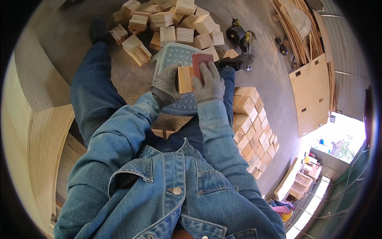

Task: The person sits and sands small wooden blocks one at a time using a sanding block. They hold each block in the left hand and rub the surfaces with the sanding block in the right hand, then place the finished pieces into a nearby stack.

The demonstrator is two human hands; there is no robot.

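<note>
My left hand (167, 84), in a grey work glove, is closed around one side of a small layered plywood block (185, 80). Against the block's right side, my right hand (211, 84), gloved the same way, grips a flat reddish-brown piece of sandpaper (203, 60). Its fingers lie bent over the sandpaper, and part of the sheet sticks out beyond them. Both hands are above a pale blue-green plastic stool (181, 107) with a raised pattern, between my legs. Whether the sandpaper touches the block's face is hidden.
Loose plywood blocks (162, 20) lie heaped beyond the stool. Neatly stacked blocks (254, 135) stand to my right. A yellow-black power tool (237, 33) is near my right shoe. Large curved plywood (43, 135) rises at left; boards (312, 93) lean at right.
</note>
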